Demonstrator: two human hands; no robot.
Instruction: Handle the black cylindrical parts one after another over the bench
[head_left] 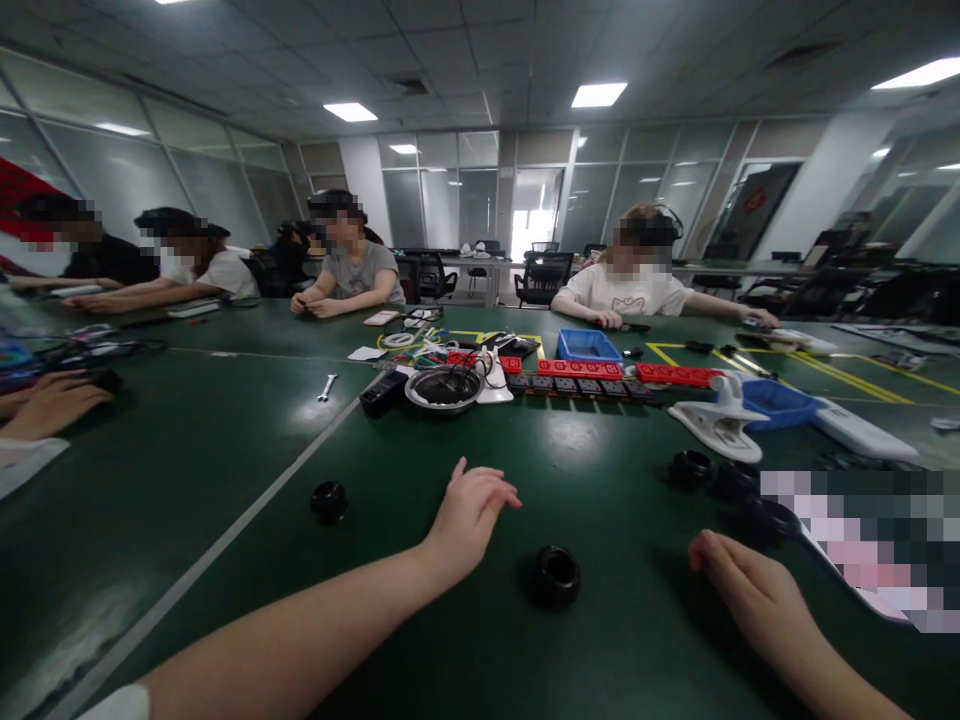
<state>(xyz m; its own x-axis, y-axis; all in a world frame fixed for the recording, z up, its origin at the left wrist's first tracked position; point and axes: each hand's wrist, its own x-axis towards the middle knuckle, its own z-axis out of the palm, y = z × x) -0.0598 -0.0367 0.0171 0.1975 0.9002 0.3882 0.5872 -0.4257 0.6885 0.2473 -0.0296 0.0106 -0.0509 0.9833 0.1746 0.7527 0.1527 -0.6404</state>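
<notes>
While both bare forearms reach out over the green table (225, 470), a black ring (555, 576) lies on the tabletop between the two hands, touched by neither. It is a short, squat round piece that rests flat, with its open bore facing up and a little toward the camera. Being round, it has no long side to point anywhere, and its axis stands roughly upright.

Just left of the black ring and slightly beyond it is the left hand (471, 515). Its fingers are loosely spread and reach rightward, and it is open with nothing in it. I cannot tell whether it touches the table. Well to the right of the black ring is the right hand (739, 582), knuckles up and fingers curled under toward the ring. Its underside is hidden, so I cannot tell how far it is closed or whether anything is in it.

Far left of the black ring and a little beyond it stands a lone black cap (328, 501). Beyond and to the right of the ring sits a cluster of black rings (712, 474), with a white clamp (712, 420) and a blue tray (780, 403) behind them. Straight beyond the black ring, well apart from it, red power strips (600, 370) run across the table. A metal bowl (443, 389) sits at their left end, and a wrench (327, 387) lies further left. Other people (626, 290) sit along the far edge with their hands on the table.
</notes>
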